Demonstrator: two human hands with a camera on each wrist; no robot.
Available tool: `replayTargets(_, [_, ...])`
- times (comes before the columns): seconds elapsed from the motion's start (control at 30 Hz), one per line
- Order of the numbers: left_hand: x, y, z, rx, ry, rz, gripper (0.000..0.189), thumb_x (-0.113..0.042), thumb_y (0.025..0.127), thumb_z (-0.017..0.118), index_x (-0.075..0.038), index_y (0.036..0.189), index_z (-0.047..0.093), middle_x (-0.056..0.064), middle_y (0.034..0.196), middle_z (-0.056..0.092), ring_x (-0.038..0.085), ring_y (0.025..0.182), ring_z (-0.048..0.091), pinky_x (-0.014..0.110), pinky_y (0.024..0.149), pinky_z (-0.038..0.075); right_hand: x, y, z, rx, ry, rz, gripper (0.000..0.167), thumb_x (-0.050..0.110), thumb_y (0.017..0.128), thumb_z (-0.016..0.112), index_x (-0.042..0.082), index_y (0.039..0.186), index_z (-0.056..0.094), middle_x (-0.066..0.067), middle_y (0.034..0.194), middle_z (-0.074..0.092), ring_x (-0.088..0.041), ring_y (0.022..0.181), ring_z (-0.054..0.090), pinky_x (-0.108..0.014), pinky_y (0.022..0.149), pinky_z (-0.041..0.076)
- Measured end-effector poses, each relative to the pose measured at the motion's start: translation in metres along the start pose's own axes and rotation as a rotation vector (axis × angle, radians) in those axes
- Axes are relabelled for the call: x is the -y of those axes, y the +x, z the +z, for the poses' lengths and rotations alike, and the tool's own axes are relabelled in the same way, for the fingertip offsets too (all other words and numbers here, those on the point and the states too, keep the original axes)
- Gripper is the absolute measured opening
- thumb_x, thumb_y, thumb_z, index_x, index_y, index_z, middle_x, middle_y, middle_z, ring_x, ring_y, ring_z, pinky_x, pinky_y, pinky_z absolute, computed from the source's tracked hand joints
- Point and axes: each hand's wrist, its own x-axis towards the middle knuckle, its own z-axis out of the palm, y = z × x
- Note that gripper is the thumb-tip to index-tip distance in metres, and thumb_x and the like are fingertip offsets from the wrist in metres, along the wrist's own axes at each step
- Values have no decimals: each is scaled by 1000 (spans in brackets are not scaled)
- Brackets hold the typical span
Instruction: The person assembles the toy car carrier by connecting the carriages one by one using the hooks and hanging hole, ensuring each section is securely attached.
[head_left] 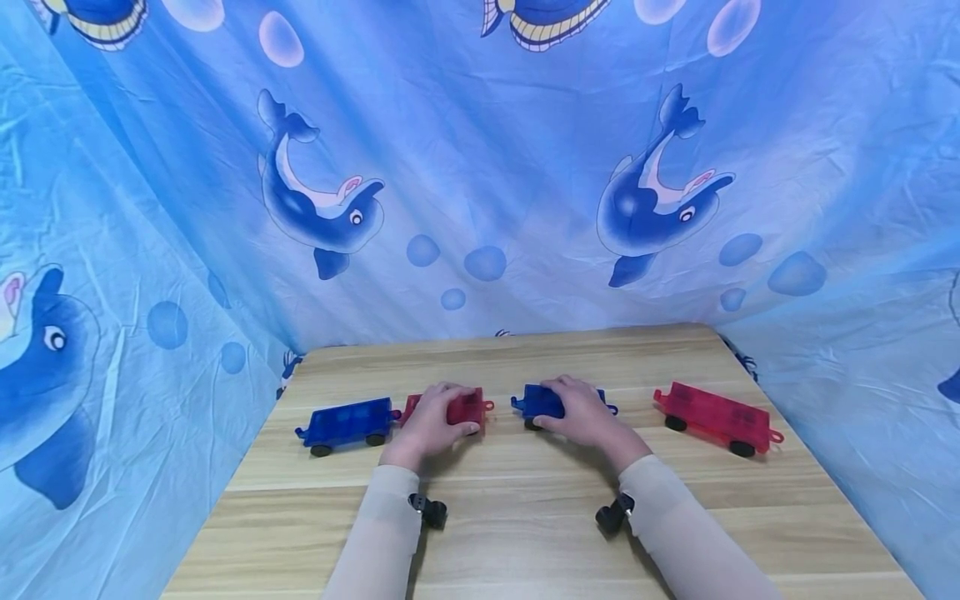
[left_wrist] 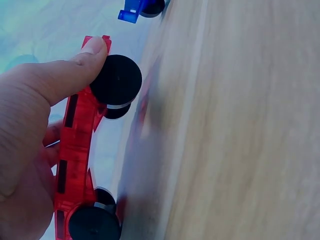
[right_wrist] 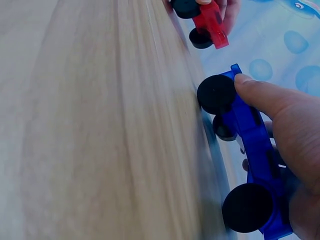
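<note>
Blue and red plastic gleamed atop a wood-grain table (head_left: pixel 495 508) as a person's left hand (head_left: pixel 437 419) clamped the inner red wagon (head_left: pixel 475 408) and the right hand (head_left: pixel 581 414) clamped the inner blue wagon (head_left: pixel 543 402), each w/ thumb on one side, fingers on the other. Both toys were approx. mid-table toward the far edge, near each other but apart, red's ring coupler (head_left: pixel 489 406) facing blue's hook (head_left: pixel 516 402). Bodies were glossy, see-thru & boxy; black wheels (left_wrist: pixel 116 80) were flat-faced discs.

An outer blue wagon (head_left: pixel 349 422) stood L of the pair, its R end just beside red's far hook (head_left: pixel 396 414); can't tell if coupled. An outer red wagon (head_left: pixel 716 419) stood slantwise to the R, apart from the rest. Behind hung creased blue cloth (head_left: pixel 487 167) w/ printed dolphins (head_left: pixel 292 204) & bubbles (head_left: pixel 486 262). Pale sleeves (head_left: pixel 378 525) ended at wrists w/ black devices (head_left: pixel 432 512).

Seen from the head cam, hands hid much of both gripped toys. L wrist view showed what that missed: dark rectangular patches along red's side & 4 wheels. R wrist view caught 3 of blue's wheels, thumb pressed near one end.
</note>
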Motion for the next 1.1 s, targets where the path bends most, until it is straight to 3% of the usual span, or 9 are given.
replayTargets(0.23, [1,-1,-5,-12,-28,-10,66,-42,88,86,-33,148,60,0,147,54,26,132,52,52,102,54,6,4,2,5,16,12,80,57,92,77,17,156,51,-12,153,52,-39,144,44,-63,118,31])
replayTargets(0.5, [3,-2,-6,-20,-60,-55,67,-40,89,86,-33,149,59,-4,146,53,23,131,52,50,102,54,14,11,7,25,-4,9,80,58,92,76,18,157,51,-11,154,52,-38,145,44,-61,119,31])
replayTargets(0.77, [2,-3,-7,-38,-73,-45,66,-36,88,87,-31,147,60,-2,144,55,25,130,53,51,100,55,21,17,8,31,3,-5,82,58,90,77,16,156,51,-12,152,54,-38,142,47,-61,117,35])
replayTargets(1.1, [2,-2,-7,-36,-74,-50,66,-37,88,87,-29,148,60,-1,145,54,26,129,53,52,100,55,26,23,7,54,-19,-6,83,58,91,77,16,157,49,-14,155,50,-38,144,45,-59,120,30])
